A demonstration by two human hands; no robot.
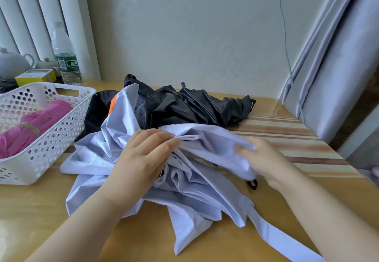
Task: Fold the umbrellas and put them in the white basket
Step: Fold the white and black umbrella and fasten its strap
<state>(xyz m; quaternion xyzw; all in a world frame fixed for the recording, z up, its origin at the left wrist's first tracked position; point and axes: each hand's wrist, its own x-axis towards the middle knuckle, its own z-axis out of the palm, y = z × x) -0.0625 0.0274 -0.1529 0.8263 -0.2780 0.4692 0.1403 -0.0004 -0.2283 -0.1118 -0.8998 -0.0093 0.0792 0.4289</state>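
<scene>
A pale lavender umbrella (190, 192) lies crumpled and unfolded on the wooden table (37, 216) in front of me. My left hand (141, 159) grips a gathered bunch of its fabric near the middle. To the right, my right hand (260, 159) pinches a fold of the same fabric, with the fingers partly hidden under the cloth. Behind it lies a black umbrella (188, 106), loosely collapsed. The white perforated basket (51, 138) stands at the left and holds a rolled pink umbrella (34, 126).
A water bottle (64, 56), a yellow box (34, 76) and a teapot (12, 63) stand behind the basket. A striped mat (287, 136) covers the table's right side. Grey curtains (340, 67) hang at the right, close to the table edge.
</scene>
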